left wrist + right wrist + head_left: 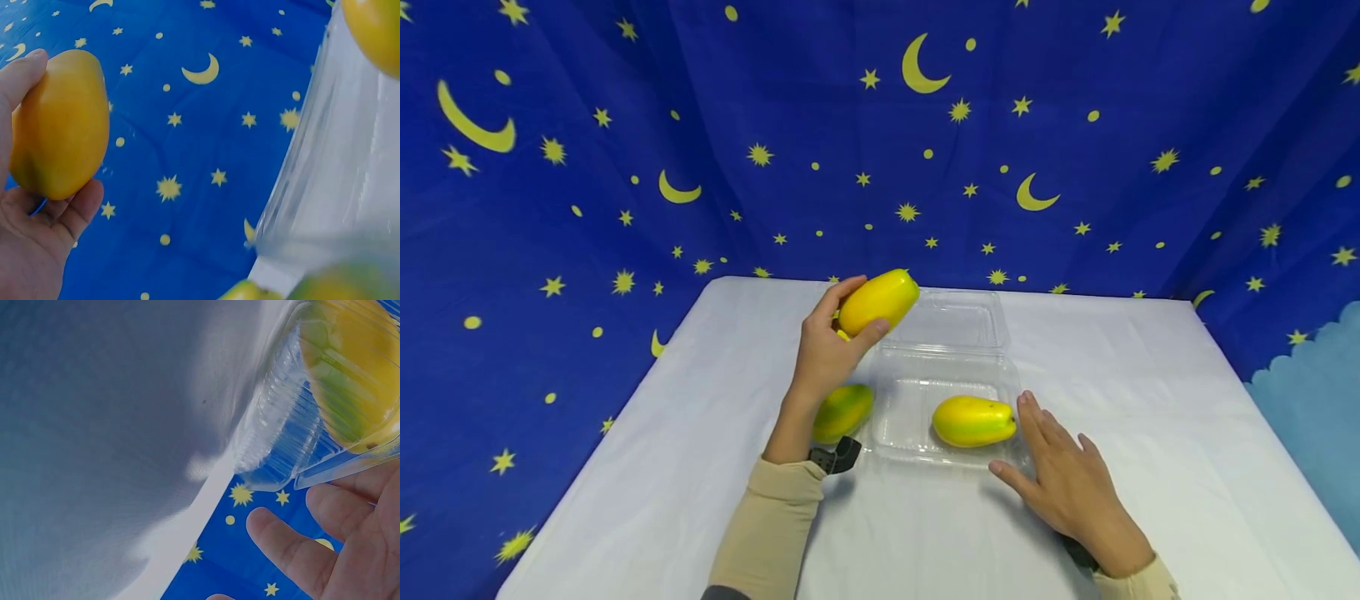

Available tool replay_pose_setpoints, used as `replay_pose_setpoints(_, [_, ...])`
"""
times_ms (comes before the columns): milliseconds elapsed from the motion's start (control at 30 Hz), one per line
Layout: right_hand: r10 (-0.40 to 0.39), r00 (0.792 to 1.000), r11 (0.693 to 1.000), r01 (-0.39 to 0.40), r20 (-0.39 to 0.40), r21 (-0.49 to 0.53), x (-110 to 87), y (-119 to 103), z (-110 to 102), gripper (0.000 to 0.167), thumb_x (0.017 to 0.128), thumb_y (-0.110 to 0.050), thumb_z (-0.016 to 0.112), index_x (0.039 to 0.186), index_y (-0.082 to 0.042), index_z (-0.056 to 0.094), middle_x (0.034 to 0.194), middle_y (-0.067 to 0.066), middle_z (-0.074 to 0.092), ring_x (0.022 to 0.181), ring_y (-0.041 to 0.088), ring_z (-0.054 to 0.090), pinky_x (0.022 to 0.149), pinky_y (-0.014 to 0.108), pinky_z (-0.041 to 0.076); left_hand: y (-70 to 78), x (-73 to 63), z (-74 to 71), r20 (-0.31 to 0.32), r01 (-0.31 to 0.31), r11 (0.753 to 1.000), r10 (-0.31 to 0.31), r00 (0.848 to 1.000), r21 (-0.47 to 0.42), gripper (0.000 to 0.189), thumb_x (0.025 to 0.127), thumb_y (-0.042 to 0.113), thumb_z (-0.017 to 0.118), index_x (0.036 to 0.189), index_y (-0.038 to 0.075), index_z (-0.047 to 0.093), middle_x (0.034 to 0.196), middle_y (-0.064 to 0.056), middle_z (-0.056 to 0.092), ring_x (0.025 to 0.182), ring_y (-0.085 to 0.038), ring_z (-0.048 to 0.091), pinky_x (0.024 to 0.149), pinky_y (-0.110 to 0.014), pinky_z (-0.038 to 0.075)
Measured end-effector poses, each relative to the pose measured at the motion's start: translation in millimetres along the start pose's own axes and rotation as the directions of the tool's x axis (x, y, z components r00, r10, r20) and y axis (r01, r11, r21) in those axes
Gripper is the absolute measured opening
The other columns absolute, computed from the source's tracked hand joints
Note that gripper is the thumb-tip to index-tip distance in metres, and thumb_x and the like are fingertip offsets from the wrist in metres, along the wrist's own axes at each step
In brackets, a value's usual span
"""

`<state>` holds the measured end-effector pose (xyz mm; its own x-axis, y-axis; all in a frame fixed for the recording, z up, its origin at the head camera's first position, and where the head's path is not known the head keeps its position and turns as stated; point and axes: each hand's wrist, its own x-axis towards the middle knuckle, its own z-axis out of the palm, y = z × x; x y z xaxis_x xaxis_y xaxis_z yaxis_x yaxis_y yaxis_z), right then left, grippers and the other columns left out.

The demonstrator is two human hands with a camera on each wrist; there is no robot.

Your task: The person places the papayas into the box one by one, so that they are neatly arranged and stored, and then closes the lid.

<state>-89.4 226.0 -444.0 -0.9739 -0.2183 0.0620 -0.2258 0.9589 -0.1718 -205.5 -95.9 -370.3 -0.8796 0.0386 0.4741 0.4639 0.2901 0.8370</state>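
Note:
My left hand [831, 350] grips a yellow papaya [880, 302] above the table, thumb on one side and fingers on the other. The left wrist view shows this papaya [65, 125] close up. Below the hand sits a clear plastic clamshell box [898, 412] with its lid [958, 325] folded back. Inside the box, toward its right side, lies another yellow papaya [973, 421] with a greenish tint. My right hand [1063, 475] is spread beside the box's right edge, holding nothing; whether its fingertips touch the plastic I cannot tell.
A greener papaya [850, 408] lies left of the box, partly behind the left wrist. Small yellow bits [842, 335] show behind the left hand, mostly hidden. The white-covered table [647, 467] meets a blue star-and-moon cloth [820, 100] at the back.

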Motion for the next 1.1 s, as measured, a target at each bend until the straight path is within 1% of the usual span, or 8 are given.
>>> replay_pose_setpoints(167, [0.007, 1.0, 1.0, -0.007, -0.007, 0.013, -0.6, 0.1, 0.6, 0.097, 0.093, -0.072, 0.048, 0.161, -0.01, 0.017, 0.167, 0.009, 0.022, 0.145, 0.036, 0.04, 0.103, 0.077, 0.032, 7.8, 2.3, 16.4, 0.001, 0.007, 0.998, -0.007, 1.0, -0.057, 0.059, 0.086, 0.031, 0.08, 0.14, 0.029, 0.055, 0.14, 0.007, 0.059, 0.112, -0.019, 0.059, 0.087, -0.042, 0.053])
replay_pose_setpoints(367, [0.011, 1.0, 1.0, -0.011, 0.007, -0.001, -0.4, -0.5, 0.6, 0.098, 0.093, -0.072, 0.047, 0.161, -0.01, 0.017, 0.167, 0.009, 0.022, 0.145, 0.037, 0.04, 0.104, 0.076, 0.032, 15.2, 2.1, 35.9, 0.041, -0.002, 0.987, 0.009, 0.999, -0.158, 0.06, 0.088, 0.029, 0.078, 0.143, 0.025, 0.052, 0.144, 0.006, 0.055, 0.119, -0.016, 0.056, 0.098, -0.041, 0.052])
replay_pose_setpoints(533, [0.007, 1.0, 1.0, -0.007, 0.004, -0.004, 0.5, 0.5, -1.4, 0.097, 0.093, -0.072, 0.047, 0.161, -0.01, 0.016, 0.167, 0.009, 0.021, 0.145, 0.036, 0.039, 0.104, 0.076, 0.032, 18.0, 2.9, 49.7, 0.058, -0.005, 0.98, 0.017, 0.998, -0.2, 0.062, 0.088, 0.026, 0.078, 0.144, 0.026, 0.05, 0.148, 0.007, 0.051, 0.126, -0.014, 0.054, 0.103, -0.041, 0.05])
replay_pose_setpoints(600, [0.008, 1.0, 1.0, -0.008, 0.007, -0.003, 0.6, 0.4, -1.8, 0.098, 0.093, -0.072, 0.047, 0.161, -0.01, 0.015, 0.167, 0.009, 0.021, 0.146, 0.036, 0.039, 0.104, 0.076, 0.032, 17.2, 2.5, 53.9, 0.068, 0.005, 0.98, 0.008, 0.998, -0.201, 0.062, 0.088, 0.025, 0.078, 0.143, 0.028, 0.05, 0.149, 0.011, 0.05, 0.127, -0.014, 0.054, 0.103, -0.04, 0.049])
replay_pose_setpoints(700, [0.009, 1.0, 1.0, -0.009, 0.007, -0.001, 0.5, 0.6, -2.0, 0.098, 0.093, -0.072, 0.047, 0.162, -0.01, 0.015, 0.167, 0.009, 0.021, 0.146, 0.036, 0.039, 0.104, 0.076, 0.031, 15.3, 2.1, 59.5, 0.084, 0.007, 0.981, 0.01, 0.996, -0.193, 0.062, 0.088, 0.025, 0.078, 0.143, 0.029, 0.051, 0.149, 0.01, 0.051, 0.124, -0.014, 0.055, 0.099, -0.04, 0.049])
replay_pose_setpoints(833, [0.008, 1.0, 1.0, -0.008, -0.001, 0.006, 0.1, 1.0, -0.9, 0.098, 0.093, -0.072, 0.048, 0.161, -0.01, 0.015, 0.167, 0.009, 0.022, 0.146, 0.037, 0.039, 0.103, 0.077, 0.031, 11.5, 0.5, 65.9, 0.098, -0.012, 0.983, 0.031, 0.995, -0.183, 0.062, 0.088, 0.025, 0.078, 0.143, 0.029, 0.051, 0.143, 0.007, 0.055, 0.119, -0.015, 0.056, 0.094, -0.038, 0.05])
replay_pose_setpoints(933, [0.007, 1.0, 1.0, -0.007, -0.002, 0.005, -0.1, 1.1, -0.2, 0.098, 0.093, -0.072, 0.047, 0.161, -0.01, 0.016, 0.167, 0.009, 0.021, 0.146, 0.037, 0.039, 0.103, 0.077, 0.031, 9.6, -0.7, 70.1, 0.11, -0.021, 0.984, 0.041, 0.993, -0.177, 0.062, 0.088, 0.025, 0.078, 0.143, 0.03, 0.051, 0.141, 0.007, 0.055, 0.118, -0.015, 0.056, 0.092, -0.036, 0.05])
replay_pose_setpoints(1100, [0.005, 1.0, 1.0, -0.005, -0.006, -0.001, -0.4, 1.4, -0.4, 0.098, 0.093, -0.072, 0.047, 0.161, -0.01, 0.017, 0.167, 0.009, 0.022, 0.145, 0.037, 0.039, 0.103, 0.077, 0.032, 6.2, -2.2, 76.2, 0.137, -0.01, 0.986, 0.033, 0.99, -0.164, 0.062, 0.089, 0.026, 0.077, 0.144, 0.03, 0.05, 0.142, 0.005, 0.052, 0.119, -0.017, 0.054, 0.091, -0.036, 0.05])
